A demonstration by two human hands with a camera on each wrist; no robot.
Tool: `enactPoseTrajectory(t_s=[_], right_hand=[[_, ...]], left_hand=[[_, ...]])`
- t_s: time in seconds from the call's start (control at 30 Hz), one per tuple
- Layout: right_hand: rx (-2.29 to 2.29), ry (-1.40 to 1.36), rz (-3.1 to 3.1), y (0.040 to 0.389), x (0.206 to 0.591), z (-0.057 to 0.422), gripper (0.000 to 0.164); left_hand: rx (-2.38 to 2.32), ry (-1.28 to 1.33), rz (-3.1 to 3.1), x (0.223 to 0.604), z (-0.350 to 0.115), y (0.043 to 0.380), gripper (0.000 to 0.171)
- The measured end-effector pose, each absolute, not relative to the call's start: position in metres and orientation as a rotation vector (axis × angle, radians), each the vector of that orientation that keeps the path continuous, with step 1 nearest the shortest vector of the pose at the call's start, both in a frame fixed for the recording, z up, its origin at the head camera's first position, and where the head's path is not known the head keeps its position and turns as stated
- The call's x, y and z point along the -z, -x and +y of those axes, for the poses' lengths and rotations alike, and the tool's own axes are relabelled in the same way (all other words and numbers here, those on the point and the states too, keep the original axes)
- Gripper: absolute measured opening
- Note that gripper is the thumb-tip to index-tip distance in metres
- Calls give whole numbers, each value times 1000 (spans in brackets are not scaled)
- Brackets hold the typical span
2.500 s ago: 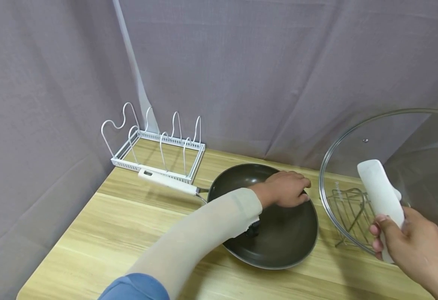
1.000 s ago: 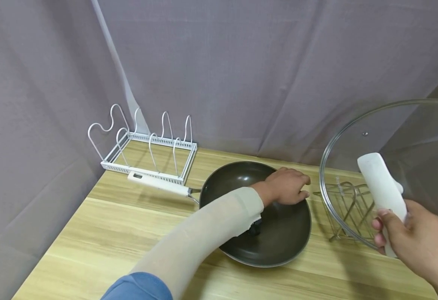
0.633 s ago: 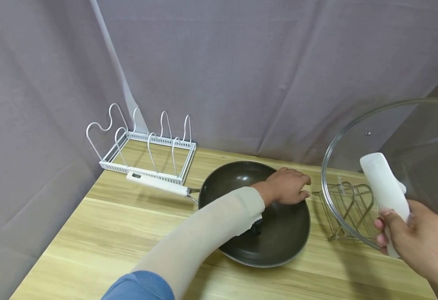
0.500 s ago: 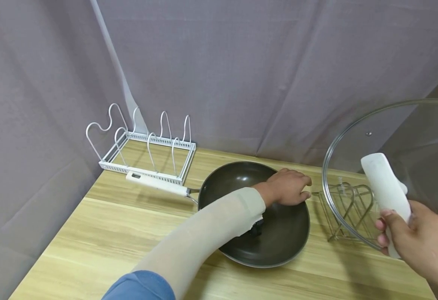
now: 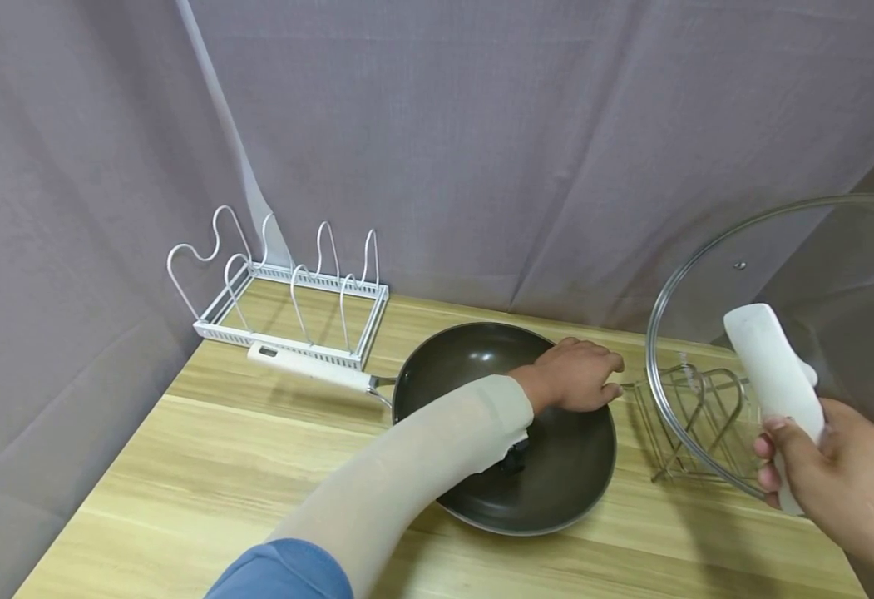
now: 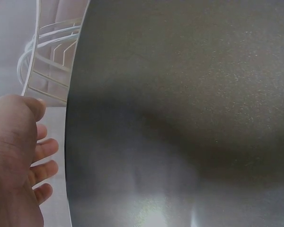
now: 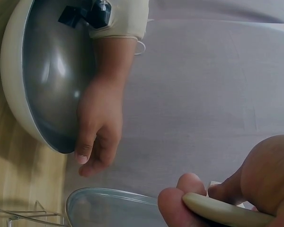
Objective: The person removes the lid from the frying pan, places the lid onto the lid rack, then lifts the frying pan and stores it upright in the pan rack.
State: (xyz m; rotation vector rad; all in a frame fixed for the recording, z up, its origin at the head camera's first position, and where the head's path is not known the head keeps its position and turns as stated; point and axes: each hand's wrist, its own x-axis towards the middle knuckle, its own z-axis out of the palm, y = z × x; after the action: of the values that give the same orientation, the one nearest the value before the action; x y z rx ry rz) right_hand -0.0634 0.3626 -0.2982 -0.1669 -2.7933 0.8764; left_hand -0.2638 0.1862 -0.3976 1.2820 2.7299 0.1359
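Head view: we saw a pan.
Left hand: fingers hung loosely curled near the pan.
Right hand: fingers gripped a lid's handle, right of the pan.

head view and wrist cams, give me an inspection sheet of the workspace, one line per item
Surface: table, wood-grain top.
Frying pan: on the table, white handle pointing left; it overlaps the white rack in the head view, contact unclear.
Glass lid: held tilted, partly in front of the wire rack.
Racks: white rack at back left, wire rack right of the pan.
Clutter: nothing seen.
Left grip: over the pan's far right side, fingers loosely curled, holding nothing.
Right grip: closed round the lid handle.
Cables: nothing seen.
Surroundings: grey curtain behind and to the left.
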Motion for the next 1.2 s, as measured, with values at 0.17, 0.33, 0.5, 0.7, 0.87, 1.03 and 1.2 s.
enactPoseTrajectory(t_s=[0.17, 0.33, 0.5, 0.7, 0.87, 1.03, 1.2], right_hand=[[-818, 176, -2803, 62, 296, 363, 30], [-798, 175, -2790, 62, 294, 365, 29], [-805, 188, -2775, 61, 293, 367, 29], [-875, 178, -2745, 61, 289, 368, 28], [-944, 135, -2742, 63, 289, 370, 27], [-1088, 66, -2665, 65, 296, 377, 20], [-1193, 89, -2584, 65, 294, 375, 11]], left_hand=[[-140, -1278, 2729, 397, 190, 265, 49], [-154, -1280, 2728, 396, 193, 264, 48], [-152, -1292, 2725, 395, 196, 262, 49], [-150, -1289, 2734, 397, 201, 263, 49], [-165, -1268, 2742, 399, 201, 266, 49], [-182, -1267, 2733, 401, 205, 266, 49], [-182, -1255, 2741, 399, 208, 266, 50]])
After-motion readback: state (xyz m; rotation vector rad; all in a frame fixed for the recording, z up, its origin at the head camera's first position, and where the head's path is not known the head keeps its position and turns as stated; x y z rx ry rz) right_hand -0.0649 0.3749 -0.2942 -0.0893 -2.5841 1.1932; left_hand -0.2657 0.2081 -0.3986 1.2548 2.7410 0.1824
